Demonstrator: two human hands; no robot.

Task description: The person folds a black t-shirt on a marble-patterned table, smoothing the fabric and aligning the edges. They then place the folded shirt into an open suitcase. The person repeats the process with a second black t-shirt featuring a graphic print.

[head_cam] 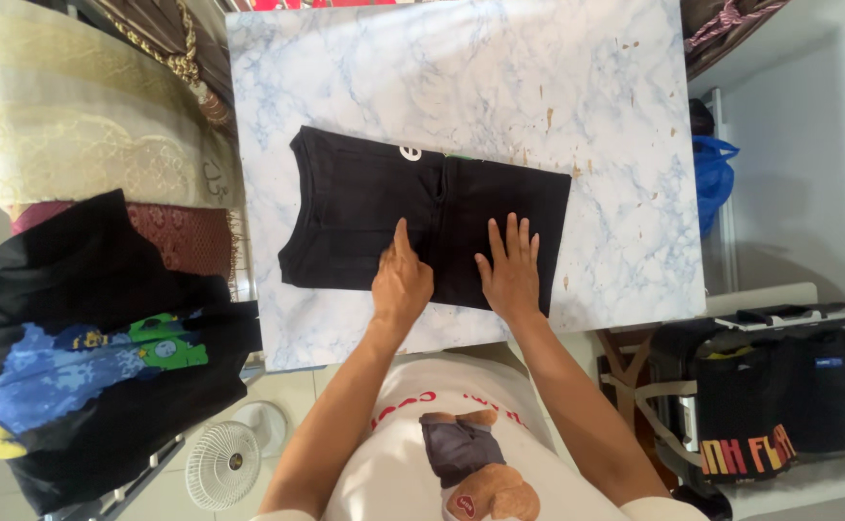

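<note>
**Both palms down on a folded black shirt**

My two forearms reach forward from my chest, bare from the elbow, and angle slightly toward each other over the near edge of the marble-patterned table [596, 68]. My left hand [402, 282] lies with the palm down and the wrist low, its fingers held together and pointing away from me, the index finger stretched furthest. My right hand [512, 272] sits just beside it, also palm down, with the fingers fanned apart and flat.

Under both hands is the black shirt [364, 207], a soft, matte cloth folded into a long rectangle that lies across the middle of the table, slightly tilted. A fold line runs down it between my hands, and a small white mark shows at its far edge. The tabletop is smooth and glossy, white with blue veins and a few brown specks.

Neither hand grips anything: the fingers of both are released and straight, pressing on the cloth rather than pinching it. My left hand touches the shirt near the fold line; my right hand rests on the shirt's right half, near its lower edge.

To my left a pile of dark clothes [94, 357] with a blue and green print lies heaped, well apart from the table's shirt.
</note>
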